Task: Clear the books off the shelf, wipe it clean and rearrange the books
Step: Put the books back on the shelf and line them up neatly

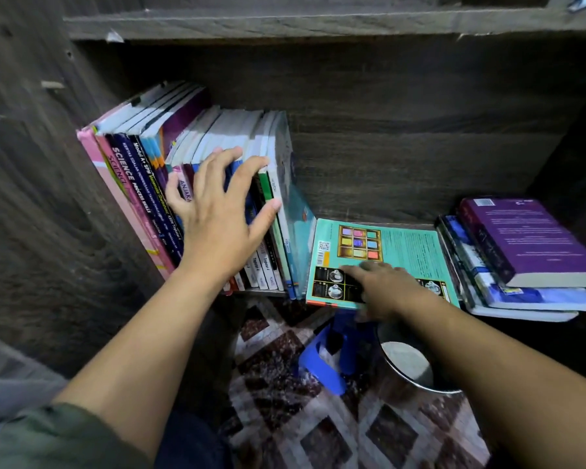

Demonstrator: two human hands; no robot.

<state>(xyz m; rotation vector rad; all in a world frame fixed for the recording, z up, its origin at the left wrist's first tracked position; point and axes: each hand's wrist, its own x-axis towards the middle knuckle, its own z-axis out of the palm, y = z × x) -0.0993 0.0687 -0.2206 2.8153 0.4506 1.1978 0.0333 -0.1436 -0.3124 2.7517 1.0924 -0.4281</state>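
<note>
touching one teal book (403, 245), right hand (381, 289)

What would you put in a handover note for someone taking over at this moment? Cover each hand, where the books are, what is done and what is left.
Left hand: open, fingers spread on the spines of the leaning row of books at the left of the shelf.
Right hand: rests on the flat teal book; blurred, grip unclear.
Stack of books: lies flat at the right.
Done: cannot tell; no cloth in view.
Left: probably stand the teal book and the stack upright.
</note>
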